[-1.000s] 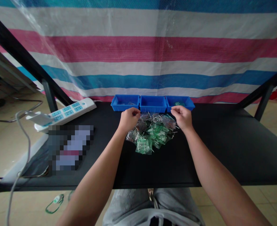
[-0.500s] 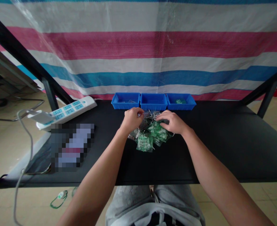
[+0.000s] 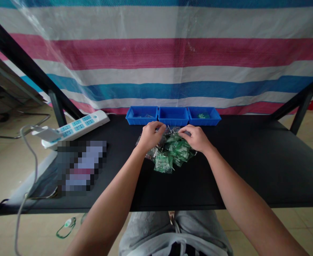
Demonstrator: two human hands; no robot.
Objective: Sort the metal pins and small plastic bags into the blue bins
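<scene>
A heap of small clear plastic packets lies in the middle of the black table. Those at its front hold green and whitish pieces (image 3: 163,162); at the back, packets with thin metal-looking pieces (image 3: 172,131) show between my hands. My left hand (image 3: 151,136) is over the heap's left back side, fingers curled and thumb near the fingertips. Over the right back side is my right hand (image 3: 197,138), with thumb and forefinger pinched together at the heap's edge. What either hand's fingertips hold, if anything, is too small to make out.
Behind the heap stand three blue bins: the left bin (image 3: 141,121) with some clear packets, the middle bin (image 3: 173,122), and the right bin (image 3: 204,122) with green packets. A white power strip (image 3: 76,128) and a blurred-out flat object (image 3: 85,167) lie at left.
My left hand has shifted slightly right, its fingers reaching further over the heap. The spread fingers of my right hand have drawn together into a pinch.
</scene>
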